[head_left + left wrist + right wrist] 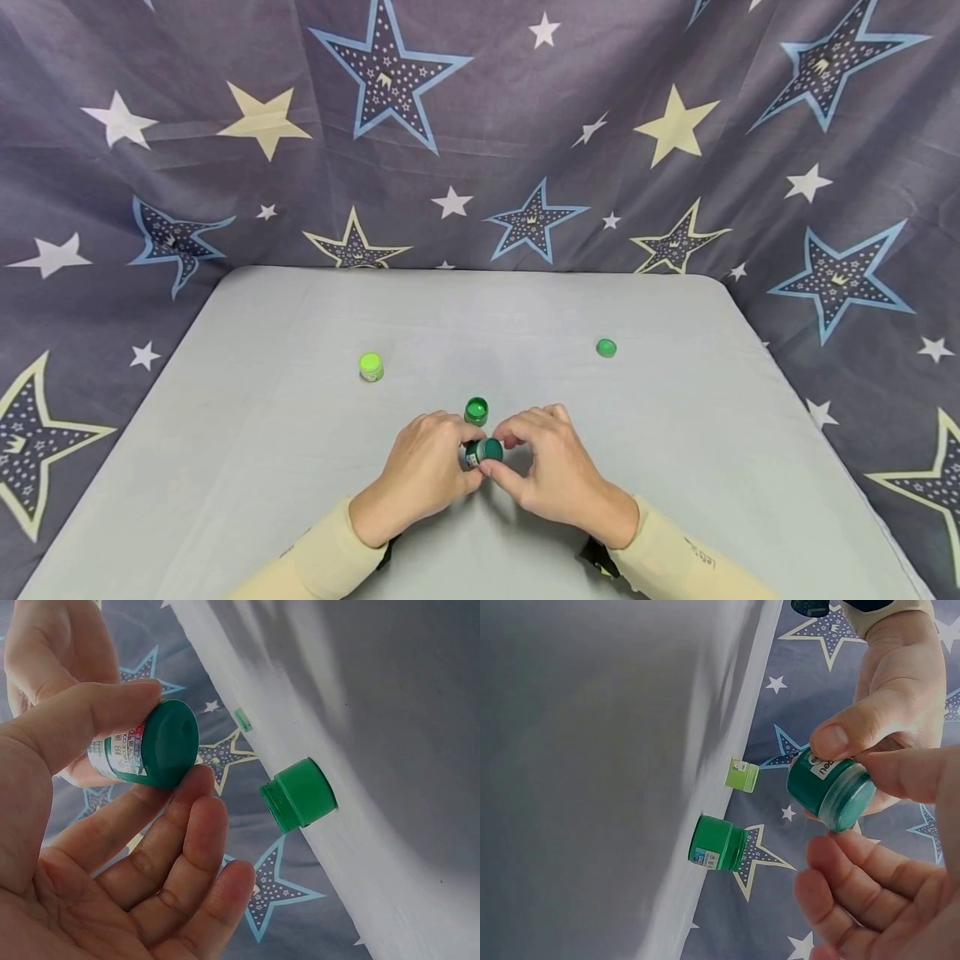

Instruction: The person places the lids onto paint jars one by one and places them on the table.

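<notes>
A small dark green paint jar [483, 452], tilted with its lidded end to the right, is held above the table between both hands. My left hand [427, 460] grips the jar's labelled body between thumb and fingers. At the other end my right hand [551, 462] pinches the rim of the lid [849, 799] with thumb and index finger, its other fingers loosely bent. Just beyond the hands stands an uncovered brighter green paint jar [476, 411], upright, with green paint visible at its mouth. Its label shows in the right wrist view.
To the far left stands a yellow-green jar [371, 367] with its lid on. A loose green lid [606, 347] lies to the far right on the pale grey tabletop [300, 500]. A star-patterned cloth [480, 133] hangs behind the table and along its sides.
</notes>
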The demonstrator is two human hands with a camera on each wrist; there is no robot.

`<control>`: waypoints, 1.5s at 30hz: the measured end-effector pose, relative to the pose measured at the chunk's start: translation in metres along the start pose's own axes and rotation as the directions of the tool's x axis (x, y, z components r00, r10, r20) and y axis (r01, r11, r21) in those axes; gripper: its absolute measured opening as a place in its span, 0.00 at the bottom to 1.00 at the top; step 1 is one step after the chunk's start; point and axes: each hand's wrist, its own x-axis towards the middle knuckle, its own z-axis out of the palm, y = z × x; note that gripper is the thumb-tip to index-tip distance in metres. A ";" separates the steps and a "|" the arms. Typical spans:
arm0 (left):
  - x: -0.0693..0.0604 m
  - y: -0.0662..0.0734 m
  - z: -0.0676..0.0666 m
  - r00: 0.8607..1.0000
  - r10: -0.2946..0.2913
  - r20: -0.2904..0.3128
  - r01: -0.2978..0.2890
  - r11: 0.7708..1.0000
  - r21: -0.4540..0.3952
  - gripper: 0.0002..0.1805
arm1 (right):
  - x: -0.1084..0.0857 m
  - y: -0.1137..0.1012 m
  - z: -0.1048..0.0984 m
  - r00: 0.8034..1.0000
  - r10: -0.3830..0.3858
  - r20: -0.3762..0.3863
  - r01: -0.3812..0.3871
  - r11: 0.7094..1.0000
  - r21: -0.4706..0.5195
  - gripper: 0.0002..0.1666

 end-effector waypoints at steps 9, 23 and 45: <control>0.000 0.001 0.001 1.000 0.005 -0.004 -0.005 1.000 0.000 0.15 | -0.002 0.001 0.002 1.000 0.011 -0.024 -0.012 0.999 -0.045 0.16; -0.001 0.001 0.002 1.000 0.008 -0.001 -0.008 1.000 -0.005 0.13 | -0.003 0.002 0.004 0.999 0.048 -0.014 -0.049 0.996 -0.070 0.21; 0.000 0.001 0.001 1.000 0.020 -0.023 -0.020 1.000 -0.012 0.18 | 0.000 0.002 -0.004 0.996 -0.080 0.035 0.079 0.996 0.046 0.21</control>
